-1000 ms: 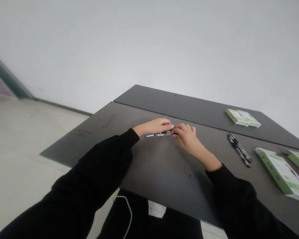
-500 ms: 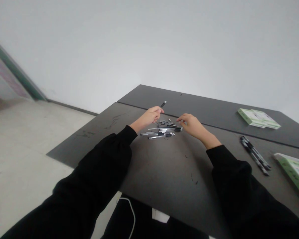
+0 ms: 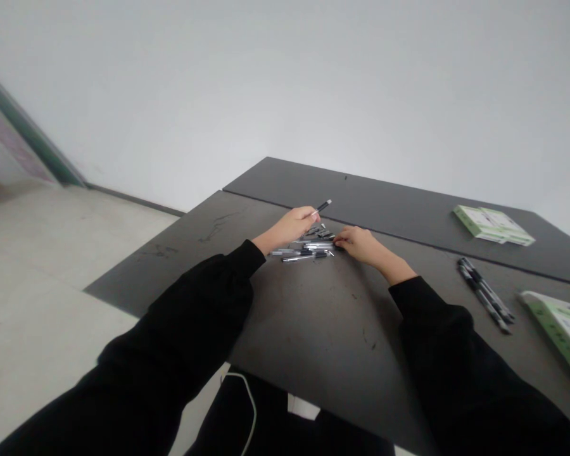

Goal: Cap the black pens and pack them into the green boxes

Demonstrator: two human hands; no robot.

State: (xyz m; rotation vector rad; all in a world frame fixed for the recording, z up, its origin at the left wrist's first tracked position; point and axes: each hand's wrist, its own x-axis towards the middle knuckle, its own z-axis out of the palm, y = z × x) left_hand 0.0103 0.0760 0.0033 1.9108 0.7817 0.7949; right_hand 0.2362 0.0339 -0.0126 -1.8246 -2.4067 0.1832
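My left hand (image 3: 300,221) is closed around a pen (image 3: 322,206) with a black grip, its pale tip pointing up and to the right. Below it on the dark table lies a loose pile of clear-barrelled pens (image 3: 297,255), with several small pen caps (image 3: 323,233) at its far side. At the pile's right end, the fingers of my right hand (image 3: 356,242) are bent and pressed together against the dark pen ends. What they pinch there, if anything, is hidden.
Several black-and-clear pens (image 3: 485,294) lie together on the right. A green-and-white box (image 3: 563,329) stands at the right edge, and more flat green-and-white boxes (image 3: 494,225) lie farther back. A seam crosses the dark table (image 3: 304,316); a white wall (image 3: 285,82) rises behind.
My left hand has shifted slightly right, and its pen has tilted closer to level. My right hand has come down and left onto the pile's right end, its fingers closing.
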